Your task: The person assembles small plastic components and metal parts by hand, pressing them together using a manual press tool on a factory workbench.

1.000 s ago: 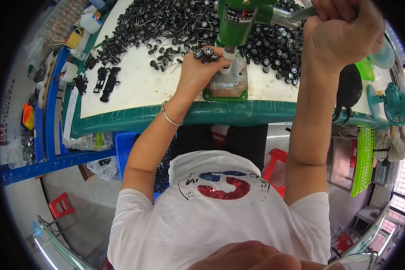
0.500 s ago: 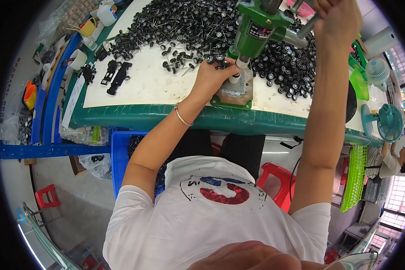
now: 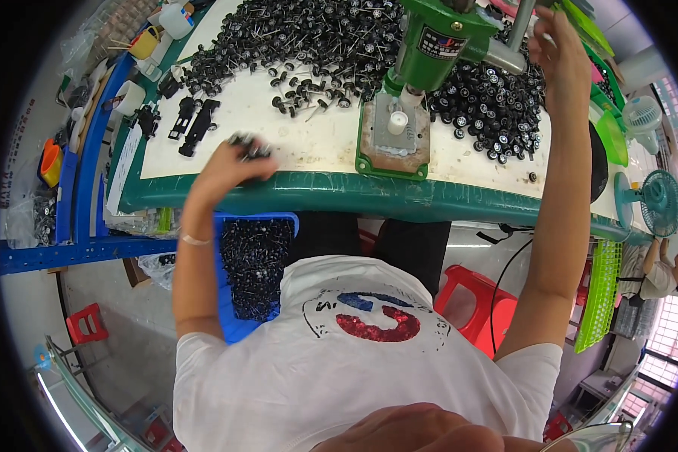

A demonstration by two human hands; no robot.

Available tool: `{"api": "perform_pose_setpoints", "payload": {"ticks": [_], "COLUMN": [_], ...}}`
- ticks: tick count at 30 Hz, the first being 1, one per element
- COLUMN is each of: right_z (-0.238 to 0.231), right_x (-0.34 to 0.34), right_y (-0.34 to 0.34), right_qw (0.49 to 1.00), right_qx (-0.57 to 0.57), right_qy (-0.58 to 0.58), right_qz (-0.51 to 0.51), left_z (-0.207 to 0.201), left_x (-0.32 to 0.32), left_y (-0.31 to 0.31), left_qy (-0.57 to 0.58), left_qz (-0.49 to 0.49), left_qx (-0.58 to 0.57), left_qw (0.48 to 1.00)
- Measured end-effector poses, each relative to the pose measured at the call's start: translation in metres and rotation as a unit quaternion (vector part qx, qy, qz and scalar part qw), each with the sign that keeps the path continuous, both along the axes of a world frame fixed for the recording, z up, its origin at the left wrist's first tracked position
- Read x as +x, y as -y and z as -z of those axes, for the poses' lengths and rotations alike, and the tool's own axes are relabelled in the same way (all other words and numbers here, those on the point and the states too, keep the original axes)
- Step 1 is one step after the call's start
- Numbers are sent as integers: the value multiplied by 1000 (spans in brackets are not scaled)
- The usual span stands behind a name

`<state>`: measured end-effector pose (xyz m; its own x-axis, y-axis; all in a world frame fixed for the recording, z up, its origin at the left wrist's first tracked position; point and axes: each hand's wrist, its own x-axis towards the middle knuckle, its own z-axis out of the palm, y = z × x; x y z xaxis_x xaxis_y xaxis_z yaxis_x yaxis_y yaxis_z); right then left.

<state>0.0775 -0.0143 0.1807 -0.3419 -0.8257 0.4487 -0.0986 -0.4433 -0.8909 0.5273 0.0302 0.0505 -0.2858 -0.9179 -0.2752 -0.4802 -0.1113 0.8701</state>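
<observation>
- Small black wheel part point(image 3: 247, 143), blurred, sits pinched in the fingers of the left hand point(image 3: 230, 166) at the near green edge of the white worktable point(image 3: 309, 147); the hand is clenched round it
- Blue plastic bin of black parts point(image 3: 255, 264) lies below that edge, beside the person's lap; a red plastic stool point(image 3: 478, 301) stands further right
- Green hand press point(image 3: 433, 45) stands on its green base plate point(image 3: 394, 139), a white peg upright on the plate
- Right hand point(image 3: 557, 53) is raised, grasping the press's grey metal lever point(image 3: 520, 26)
- Heap of black toy wheels on axles point(image 3: 309, 34) covers the far tabletop; two black chassis pieces point(image 3: 192, 124) lie to the left
</observation>
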Motion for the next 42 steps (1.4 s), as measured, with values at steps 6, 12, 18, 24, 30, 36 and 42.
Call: {"api": "perform_pose_setpoints", "payload": {"ticks": [6,12,18,24,30,36,42], "right_z": [69,123,146,165,168,131,134], "right_x": [-12,16,34,31,26,68,99], "right_y": [-38,-54,-63,-71,-69,-68,-54], "right_qw": [962,887,794,780,821,934,938], "right_qx": [174,140,144,72,73,71,67], "right_qy": [-211,-438,-589,-614,-564,-339,-316], "right_qz": [14,-37,40,96,46,-87,-124], "left_z": [-13,-13,34,44,36,30,25], "left_x": [102,38,-64,-100,-101,-119,-143], "left_y": [-76,-44,31,60,52,44,34], "left_qy": [424,262,118,258,59,-274,-322], "left_qz": [104,-3,-61,-60,-102,-69,-47], "left_qx": [-136,-223,-291,-316,-188,-100,-73], "left_qw": [889,939,947,911,975,954,943]}}
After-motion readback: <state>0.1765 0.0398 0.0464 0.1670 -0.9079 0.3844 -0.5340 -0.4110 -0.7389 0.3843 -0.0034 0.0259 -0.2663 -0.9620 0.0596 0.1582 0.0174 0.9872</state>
